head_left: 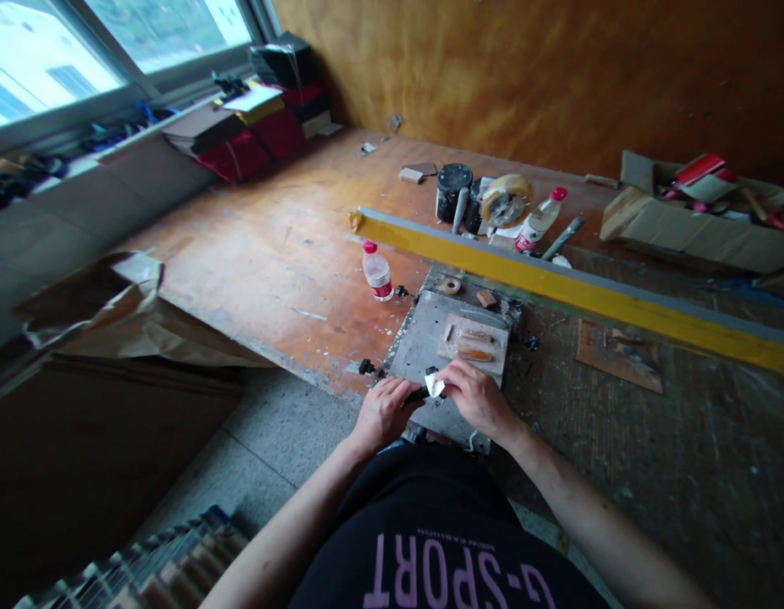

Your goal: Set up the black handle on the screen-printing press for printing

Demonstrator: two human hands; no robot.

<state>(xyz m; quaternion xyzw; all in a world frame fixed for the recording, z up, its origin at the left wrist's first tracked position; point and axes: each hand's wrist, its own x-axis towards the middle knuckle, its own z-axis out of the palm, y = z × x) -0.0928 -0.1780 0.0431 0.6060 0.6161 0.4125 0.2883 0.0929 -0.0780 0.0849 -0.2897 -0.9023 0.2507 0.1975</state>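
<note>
My left hand is closed on a small dark piece, mostly hidden by its fingers. My right hand pinches a crumpled white scrap, paper or cloth, pressed against the dark piece's end. Both hands are above a grey metal plate at the table's front edge. On that plate lie a pale board with wooden sticks on it, a roll of tape and a small brown block. A black knob-like part sits left of the plate.
A long yellow bar crosses the table behind the plate. Plastic bottles with red caps stand before and behind it. Black jars and a large tape roll are farther back. A cardboard box stands right, a brown paper bag left.
</note>
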